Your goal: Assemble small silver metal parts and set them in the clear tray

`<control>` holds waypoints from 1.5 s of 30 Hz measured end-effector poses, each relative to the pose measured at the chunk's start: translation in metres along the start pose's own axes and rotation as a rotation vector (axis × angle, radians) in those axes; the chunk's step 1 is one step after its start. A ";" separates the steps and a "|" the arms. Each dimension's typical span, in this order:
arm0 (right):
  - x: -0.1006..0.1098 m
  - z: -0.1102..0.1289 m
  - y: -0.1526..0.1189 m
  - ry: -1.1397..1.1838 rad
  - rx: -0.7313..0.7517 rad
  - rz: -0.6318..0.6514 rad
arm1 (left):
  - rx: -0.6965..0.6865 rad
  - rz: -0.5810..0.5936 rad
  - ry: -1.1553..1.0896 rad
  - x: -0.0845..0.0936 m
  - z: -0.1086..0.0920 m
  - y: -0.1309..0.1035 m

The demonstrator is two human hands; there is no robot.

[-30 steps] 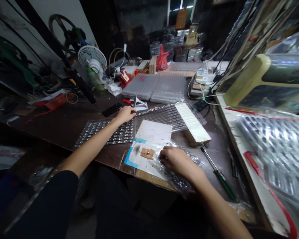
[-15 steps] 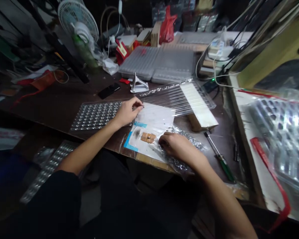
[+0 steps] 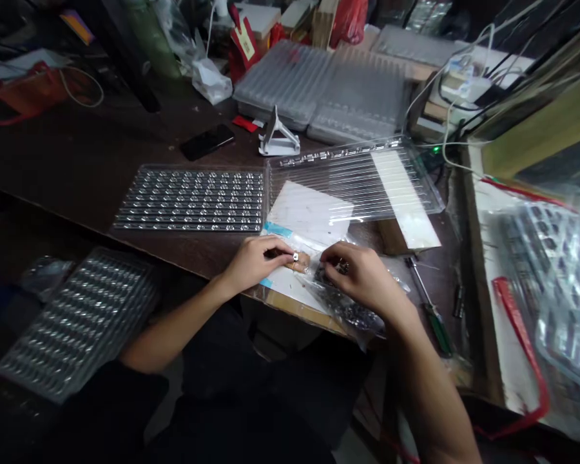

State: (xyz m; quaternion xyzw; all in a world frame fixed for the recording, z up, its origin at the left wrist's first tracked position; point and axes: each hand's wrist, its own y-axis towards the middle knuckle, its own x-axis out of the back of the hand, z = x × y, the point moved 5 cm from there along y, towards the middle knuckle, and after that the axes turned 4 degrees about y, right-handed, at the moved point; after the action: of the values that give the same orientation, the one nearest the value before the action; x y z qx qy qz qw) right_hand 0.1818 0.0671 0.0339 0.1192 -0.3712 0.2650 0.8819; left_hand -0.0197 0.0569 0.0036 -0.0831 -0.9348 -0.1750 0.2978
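Note:
My left hand (image 3: pixel 261 259) pinches a small shiny metal part (image 3: pixel 296 256) between thumb and fingertips, over a brown taped block (image 3: pixel 301 263) on a white board (image 3: pixel 309 216). To its right, my right hand (image 3: pixel 352 267) is closed at the fingertips, just above a clear plastic bag of small metal parts (image 3: pixel 357 308); what those fingers hold is too small to make out. A clear tray filled with rows of shiny parts (image 3: pixel 193 200) lies left of the board. Behind the board, a ribbed clear tray (image 3: pixel 338 180) has parts along its far edge.
A white-topped block (image 3: pixel 406 200) rests on the ribbed tray. Right of the bag lies a green-handled screwdriver (image 3: pixel 432 312). Farther back are a phone (image 3: pixel 207 142), a white stand (image 3: pixel 278 136) and stacked clear trays (image 3: pixel 285 80). More filled trays (image 3: pixel 82 322) are stacked low on the left.
My left hand has moved from beside the filled tray down to the brown block, where a small metal part now shows in its fingers. My right hand stays by the bag. The view has tilted down.

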 end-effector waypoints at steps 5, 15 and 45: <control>-0.008 0.000 0.005 0.027 0.016 -0.066 | -0.080 -0.001 0.018 -0.001 -0.004 -0.003; -0.024 0.002 0.011 -0.055 0.014 -0.093 | -0.104 -0.010 0.002 -0.006 -0.001 -0.003; -0.010 0.004 -0.001 -0.236 -0.018 0.110 | -0.024 -0.134 0.143 -0.006 -0.018 -0.006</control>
State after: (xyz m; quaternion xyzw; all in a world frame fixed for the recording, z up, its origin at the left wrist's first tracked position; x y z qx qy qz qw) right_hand 0.1734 0.0608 0.0295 0.1212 -0.4806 0.2938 0.8173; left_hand -0.0072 0.0441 0.0125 -0.0114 -0.9124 -0.2110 0.3505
